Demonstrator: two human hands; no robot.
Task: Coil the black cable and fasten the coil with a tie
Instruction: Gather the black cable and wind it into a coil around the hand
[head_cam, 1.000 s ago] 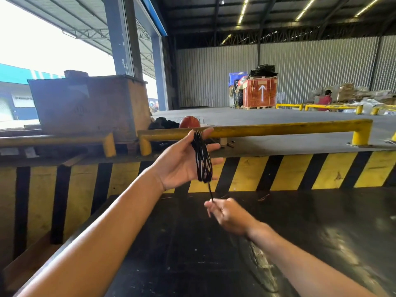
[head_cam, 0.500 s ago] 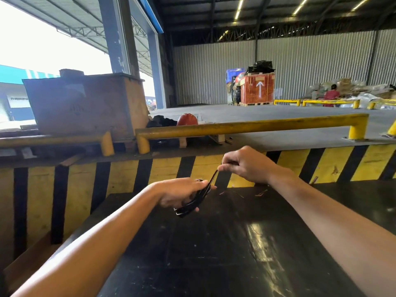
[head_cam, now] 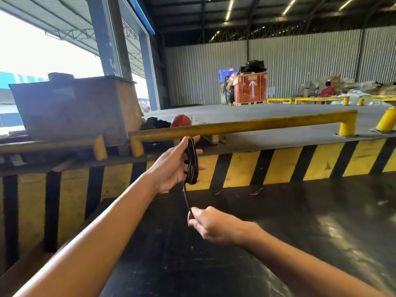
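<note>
The black cable [head_cam: 191, 160] hangs as a narrow upright coil around the palm and fingers of my left hand [head_cam: 171, 166], raised in front of the yellow rail. One loose strand runs down from the coil's bottom end to my right hand [head_cam: 212, 226], which pinches it between thumb and fingers just above the black table [head_cam: 300, 232]. The strand is nearly taut between the two hands. Where the rest of the cable goes below my right hand I cannot tell. No tie is visible.
A yellow rail [head_cam: 246, 125] and a yellow-and-black striped wall [head_cam: 282, 166] stand behind the table. A red helmet [head_cam: 181, 121] and a large brown box [head_cam: 75, 108] sit beyond at left. Far back are a red crate [head_cam: 250, 88] and a person in red [head_cam: 326, 91].
My left hand rose with the coil from near the table to rail height. My right hand dropped from above the coil to below it, drawing the strand downward.
</note>
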